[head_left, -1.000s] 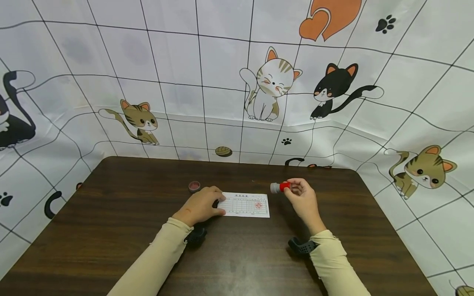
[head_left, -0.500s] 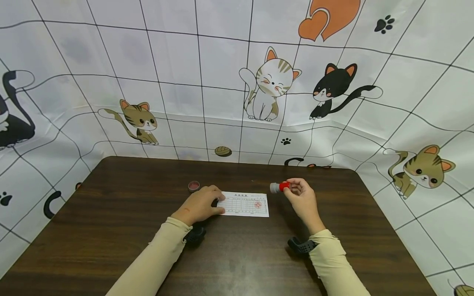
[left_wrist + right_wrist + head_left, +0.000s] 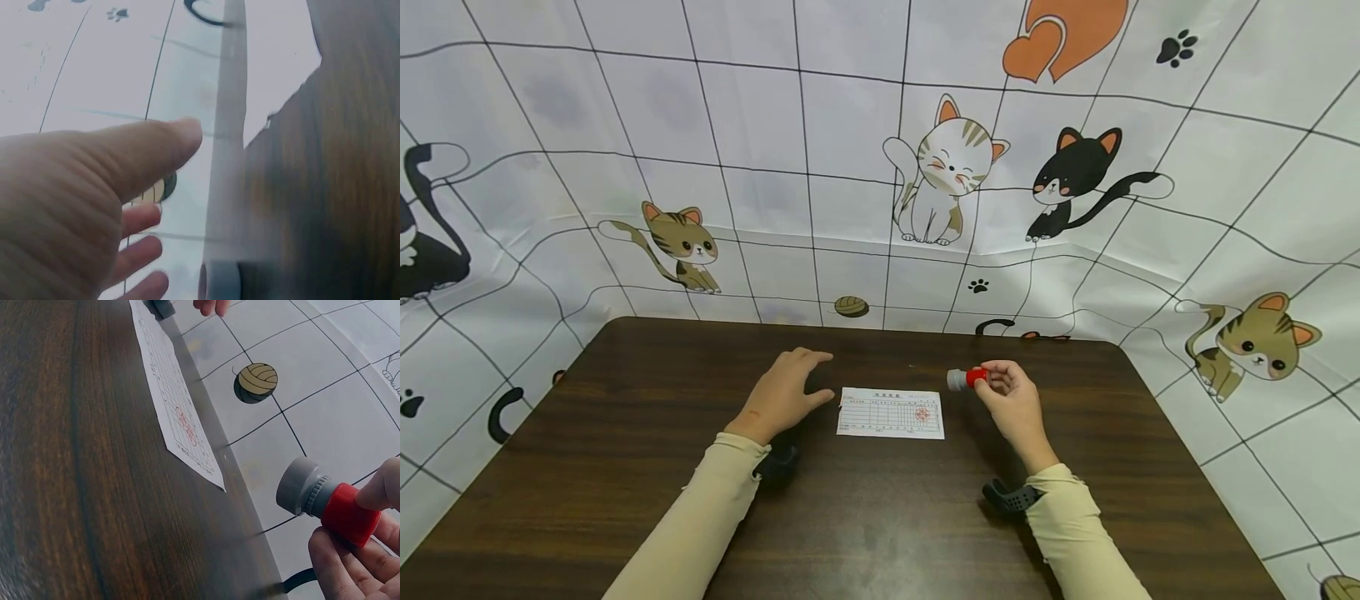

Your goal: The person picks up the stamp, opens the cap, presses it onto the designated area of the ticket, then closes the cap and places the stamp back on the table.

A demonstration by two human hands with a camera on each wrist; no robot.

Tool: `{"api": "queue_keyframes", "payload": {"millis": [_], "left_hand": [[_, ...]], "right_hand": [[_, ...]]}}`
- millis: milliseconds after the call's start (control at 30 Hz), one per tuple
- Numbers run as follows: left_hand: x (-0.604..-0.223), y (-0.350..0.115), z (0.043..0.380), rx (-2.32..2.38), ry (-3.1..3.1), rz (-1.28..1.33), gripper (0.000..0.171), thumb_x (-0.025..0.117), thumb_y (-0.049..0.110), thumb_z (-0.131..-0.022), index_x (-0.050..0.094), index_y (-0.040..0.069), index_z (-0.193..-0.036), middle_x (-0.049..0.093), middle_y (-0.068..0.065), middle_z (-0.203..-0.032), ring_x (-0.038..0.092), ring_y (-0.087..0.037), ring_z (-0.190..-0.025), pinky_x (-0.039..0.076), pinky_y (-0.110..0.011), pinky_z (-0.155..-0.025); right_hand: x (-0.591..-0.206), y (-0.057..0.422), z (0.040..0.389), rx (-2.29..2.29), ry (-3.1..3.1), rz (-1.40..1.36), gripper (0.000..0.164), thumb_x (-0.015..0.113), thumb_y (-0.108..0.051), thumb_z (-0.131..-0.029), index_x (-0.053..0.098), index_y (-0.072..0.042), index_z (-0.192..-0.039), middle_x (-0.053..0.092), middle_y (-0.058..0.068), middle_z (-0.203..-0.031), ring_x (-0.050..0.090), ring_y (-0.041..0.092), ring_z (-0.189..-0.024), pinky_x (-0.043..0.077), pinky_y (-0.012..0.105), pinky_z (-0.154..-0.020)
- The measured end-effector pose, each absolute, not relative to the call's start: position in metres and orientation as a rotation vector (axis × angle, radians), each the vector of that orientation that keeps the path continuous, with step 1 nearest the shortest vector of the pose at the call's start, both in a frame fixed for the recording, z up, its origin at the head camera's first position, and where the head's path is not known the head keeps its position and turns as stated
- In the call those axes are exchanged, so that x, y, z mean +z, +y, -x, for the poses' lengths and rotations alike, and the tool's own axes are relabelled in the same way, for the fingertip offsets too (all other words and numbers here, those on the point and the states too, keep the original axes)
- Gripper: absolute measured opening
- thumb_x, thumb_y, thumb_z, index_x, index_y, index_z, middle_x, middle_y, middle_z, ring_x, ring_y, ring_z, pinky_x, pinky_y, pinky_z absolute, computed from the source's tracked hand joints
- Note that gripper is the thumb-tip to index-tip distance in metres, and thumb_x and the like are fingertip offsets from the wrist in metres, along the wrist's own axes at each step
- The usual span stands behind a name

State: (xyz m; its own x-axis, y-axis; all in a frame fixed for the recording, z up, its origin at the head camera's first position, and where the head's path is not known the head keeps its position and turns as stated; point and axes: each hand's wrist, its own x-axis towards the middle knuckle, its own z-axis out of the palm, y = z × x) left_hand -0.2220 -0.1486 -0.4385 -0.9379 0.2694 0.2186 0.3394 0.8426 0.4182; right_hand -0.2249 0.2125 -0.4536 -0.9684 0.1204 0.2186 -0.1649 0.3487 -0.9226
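My right hand (image 3: pixel 1011 400) pinches the red handle of a stamp (image 3: pixel 340 506) between thumb and fingers. Its grey end points left, toward the paper, and is held clear of it. A printed paper slip (image 3: pixel 891 414) with table lines and a round red stamp mark lies flat between the hands. Left of the slip, my left hand (image 3: pixel 781 392) holds nothing, thumb and fingers spread apart. A small round grey cap (image 3: pixel 223 281) stands on the table below its fingers in the left wrist view; the hand hides it in the head view.
The dark brown wooden table (image 3: pixel 880 517) ends at the back against a white sheet (image 3: pixel 760 117) printed with grid lines and cartoon cats. Dark wrist bands (image 3: pixel 1011 497) sit at both wrists.
My left hand has let go of the slip's left edge and moved left and a little back, over the cap, its fingers opening. The right hand and stamp have stayed put.
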Motion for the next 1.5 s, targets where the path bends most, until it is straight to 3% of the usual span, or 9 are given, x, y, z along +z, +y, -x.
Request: {"api": "queue_keyframes", "payload": {"millis": [533, 1067, 1500], "left_hand": [[-0.449, -0.184, 0.231, -0.758, -2.961, 0.099, 0.062, 0.080, 0.030, -0.093, 0.058, 0.000, -0.143, 0.052, -0.029, -0.144, 0.048, -0.050, -0.132, 0.046, -0.063, -0.103], [-0.452, -0.186, 0.232, -0.748, -2.962, 0.078, 0.045, 0.079, 0.027, -0.094, 0.069, 0.000, -0.129, 0.064, -0.025, -0.126, 0.060, -0.043, -0.115, 0.052, -0.059, -0.096], [-0.446, -0.181, 0.232, -0.739, -2.918, 0.137, 0.045, 0.079, 0.025, -0.094, 0.068, 0.001, -0.130, 0.069, -0.021, -0.120, 0.064, -0.040, -0.111, 0.053, -0.057, -0.094]], "right_hand": [[-0.454, 0.213, 0.226, 1.663, -2.351, -0.039, 0.026, 0.070, -0.001, -0.094, 0.065, 0.003, -0.119, 0.071, 0.023, -0.117, 0.064, 0.008, -0.092, 0.050, 0.009, -0.080], [-0.456, 0.214, 0.227, 1.674, -2.348, -0.039, 0.025, 0.070, -0.001, -0.095, 0.065, 0.002, -0.120, 0.071, 0.024, -0.117, 0.064, 0.008, -0.092, 0.052, 0.010, -0.079], [-0.451, 0.213, 0.225, 1.662, -2.333, -0.055, 0.024, 0.069, -0.002, -0.096, 0.066, 0.002, -0.119, 0.071, 0.024, -0.116, 0.064, 0.007, -0.090, 0.051, 0.010, -0.080]]}}
